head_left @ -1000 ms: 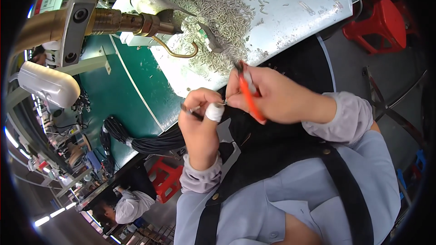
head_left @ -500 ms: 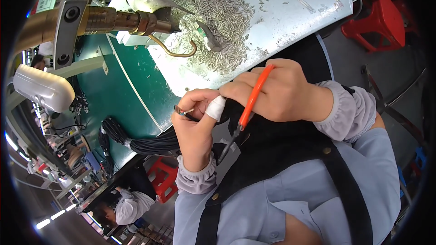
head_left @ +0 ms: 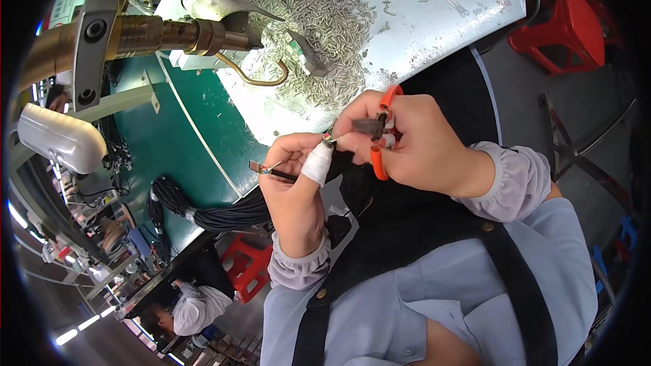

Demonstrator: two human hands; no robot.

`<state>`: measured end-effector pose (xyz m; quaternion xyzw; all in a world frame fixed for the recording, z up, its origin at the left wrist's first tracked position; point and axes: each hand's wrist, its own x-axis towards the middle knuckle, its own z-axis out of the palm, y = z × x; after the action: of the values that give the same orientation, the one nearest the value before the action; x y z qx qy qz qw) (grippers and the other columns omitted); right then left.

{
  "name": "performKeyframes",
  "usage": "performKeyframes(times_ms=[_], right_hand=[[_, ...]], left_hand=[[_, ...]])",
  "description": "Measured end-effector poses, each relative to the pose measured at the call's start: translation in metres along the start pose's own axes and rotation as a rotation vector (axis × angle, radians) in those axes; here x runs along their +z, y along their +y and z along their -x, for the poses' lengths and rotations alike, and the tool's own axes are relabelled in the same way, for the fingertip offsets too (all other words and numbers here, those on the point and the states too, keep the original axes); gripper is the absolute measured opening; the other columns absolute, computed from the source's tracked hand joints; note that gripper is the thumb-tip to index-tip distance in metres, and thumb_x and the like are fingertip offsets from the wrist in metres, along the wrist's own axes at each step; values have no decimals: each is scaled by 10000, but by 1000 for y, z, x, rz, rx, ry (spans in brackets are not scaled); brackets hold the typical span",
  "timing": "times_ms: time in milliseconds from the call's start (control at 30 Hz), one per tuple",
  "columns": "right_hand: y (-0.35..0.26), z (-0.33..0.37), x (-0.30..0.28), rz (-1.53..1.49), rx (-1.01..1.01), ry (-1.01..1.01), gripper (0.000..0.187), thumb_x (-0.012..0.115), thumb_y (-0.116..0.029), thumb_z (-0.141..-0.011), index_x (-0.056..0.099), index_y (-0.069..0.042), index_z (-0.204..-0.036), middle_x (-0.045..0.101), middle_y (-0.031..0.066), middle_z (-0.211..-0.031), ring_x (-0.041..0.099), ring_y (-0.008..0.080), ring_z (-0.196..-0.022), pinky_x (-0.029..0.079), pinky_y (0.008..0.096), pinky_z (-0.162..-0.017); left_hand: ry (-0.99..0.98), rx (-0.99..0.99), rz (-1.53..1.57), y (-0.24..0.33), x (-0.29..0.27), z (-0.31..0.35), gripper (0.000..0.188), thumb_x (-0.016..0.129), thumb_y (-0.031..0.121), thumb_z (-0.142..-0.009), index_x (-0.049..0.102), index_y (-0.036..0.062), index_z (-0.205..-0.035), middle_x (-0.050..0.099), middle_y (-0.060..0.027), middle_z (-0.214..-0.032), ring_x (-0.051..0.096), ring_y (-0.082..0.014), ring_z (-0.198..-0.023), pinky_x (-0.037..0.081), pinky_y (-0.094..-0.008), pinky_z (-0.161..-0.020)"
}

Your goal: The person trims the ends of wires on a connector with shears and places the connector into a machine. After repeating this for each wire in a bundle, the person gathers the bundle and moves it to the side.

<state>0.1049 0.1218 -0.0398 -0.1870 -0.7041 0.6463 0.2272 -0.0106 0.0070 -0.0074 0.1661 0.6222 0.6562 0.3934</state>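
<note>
My left hand (head_left: 293, 196), its thumb wrapped in white tape, pinches a short black cable (head_left: 282, 175). Thin coloured wires (head_left: 328, 139) come out of the cable at the fingertips, and a flat metal connector (head_left: 256, 167) shows at its other end beside the knuckles. Closed around orange-handled pliers (head_left: 380, 164), my right hand (head_left: 434, 146) is just to the right of the left one. The dark plier jaws point left, and the right fingertips reach the wire ends. Whether these fingers pinch a wire is too small to tell.
Small metal pieces (head_left: 319, 34) lie heaped on a white board (head_left: 434, 34) ahead. A brass-coloured machine arm (head_left: 149, 34) and a lamp (head_left: 61, 137) stand at left. Bundled black cables (head_left: 224, 217) rest on the green table (head_left: 183, 156). Red stools (head_left: 563, 34) and another person (head_left: 200, 308) are around.
The pliers have swung round in my right hand, so their jaws now point left instead of down. The coloured wires and connector of the cable have come into clearer view.
</note>
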Motion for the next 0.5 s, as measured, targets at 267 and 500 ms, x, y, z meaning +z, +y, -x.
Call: performKeyframes(times_ms=[267,500], right_hand=[[0,8,-3,415,64,-101,307,684,-257,-701,494,-17,-675,480,54,-486,510,82,-461,407,258,-435],[3,0,-14,-24,323,-280,249,626,-206,-759,494,-15,-669,461,50,-459,503,99,-419,381,276,-384]], left_hand=[[89,205,-268,0,21,2,115,568,42,-764,519,-4,-857,507,3,-678,364,-20,-502,235,-163,-437],[-88,-148,54,14,10,-35,129,546,-16,-764,525,-7,-892,509,-9,-694,418,-38,-537,322,-164,-478]])
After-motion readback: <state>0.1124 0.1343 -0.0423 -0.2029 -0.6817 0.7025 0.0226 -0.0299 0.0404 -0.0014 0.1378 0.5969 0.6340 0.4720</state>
